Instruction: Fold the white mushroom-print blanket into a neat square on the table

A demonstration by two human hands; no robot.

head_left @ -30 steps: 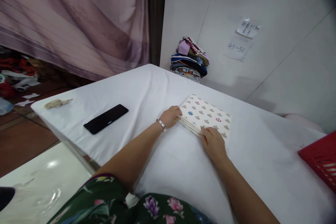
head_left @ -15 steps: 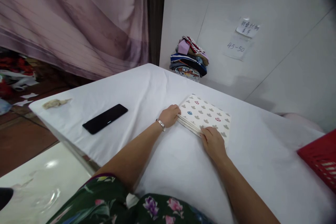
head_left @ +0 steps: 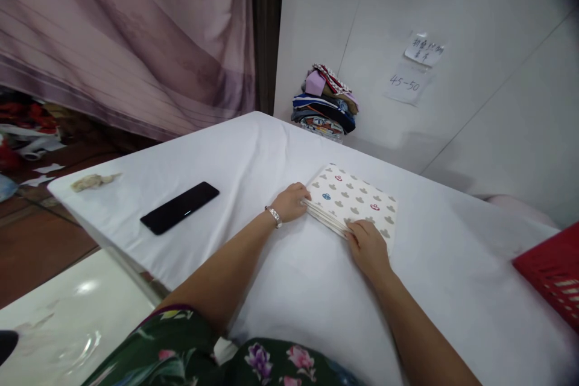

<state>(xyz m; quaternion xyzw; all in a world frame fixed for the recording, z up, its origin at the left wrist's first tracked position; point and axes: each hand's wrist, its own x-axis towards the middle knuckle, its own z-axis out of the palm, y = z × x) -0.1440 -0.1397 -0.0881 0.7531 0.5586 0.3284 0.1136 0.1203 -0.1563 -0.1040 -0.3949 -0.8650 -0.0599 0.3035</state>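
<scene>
A folded cream cloth (head_left: 355, 202) with small grey, red and blue prints lies on the white-covered table (head_left: 253, 157). My left hand (head_left: 290, 202), with a bracelet at the wrist, is curled against the cloth's near left corner. My right hand (head_left: 368, 244) grips the near edge further right, fingers tucked at the folded layers. Both hands hold the same edge of the cloth.
A black phone (head_left: 180, 207) lies on the table to the left, with a small crumpled beige scrap (head_left: 93, 181) near the far left corner. A stack of folded clothes (head_left: 326, 102) sits against the wall. A red basket (head_left: 552, 271) is at the right edge.
Nothing has clearly moved; both hands stay at the cloth's near edge, and only the camera has shifted slightly.
</scene>
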